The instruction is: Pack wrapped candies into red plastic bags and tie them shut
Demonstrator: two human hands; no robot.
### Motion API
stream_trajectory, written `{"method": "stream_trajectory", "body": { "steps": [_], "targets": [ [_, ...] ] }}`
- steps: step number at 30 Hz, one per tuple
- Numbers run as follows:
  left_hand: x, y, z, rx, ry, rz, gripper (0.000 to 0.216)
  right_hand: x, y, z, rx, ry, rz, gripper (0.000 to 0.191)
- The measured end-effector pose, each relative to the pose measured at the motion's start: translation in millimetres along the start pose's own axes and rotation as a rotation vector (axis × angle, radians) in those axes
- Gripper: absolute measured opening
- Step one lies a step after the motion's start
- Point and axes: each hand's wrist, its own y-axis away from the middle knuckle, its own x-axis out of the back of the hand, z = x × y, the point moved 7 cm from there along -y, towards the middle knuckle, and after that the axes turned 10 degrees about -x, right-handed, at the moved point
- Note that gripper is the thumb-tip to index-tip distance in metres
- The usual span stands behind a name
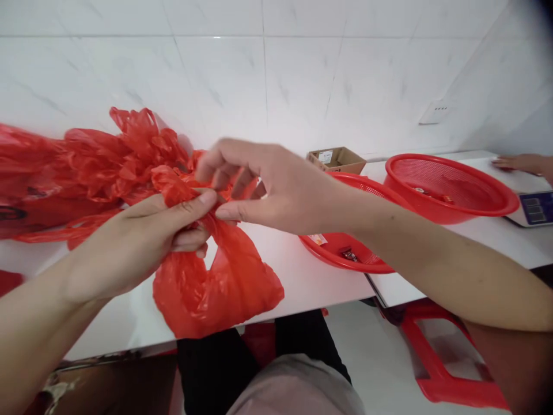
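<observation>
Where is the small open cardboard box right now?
In the head view, the cardboard box stands right of centre by the tiled wall, behind the left red basket and left of the right basket.

The bag (253, 279) and 2 baskets (449, 214) are red, the wall (302, 86) grey-veined white.

You have open room over the white desk (298, 288) between the held red bag (248, 285) and the near red basket (345, 266), though your right forearm (397, 242) crosses above that basket. Heaped red bags (112, 173) bar your left side toward the wall (207, 75); at far right, the second basket (449, 212), scale (536, 207) and another person's hand (518, 162) obstruct you.
</observation>
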Motion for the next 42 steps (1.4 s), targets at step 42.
{"method": "stream_trajectory", "body": {
  "steps": [42],
  "targets": [
    [107,94,-155,0.222,-0.238,0.312,0.039,-124,118,141,-0.418,0.401,-0.067,0.027]
  ]
}}
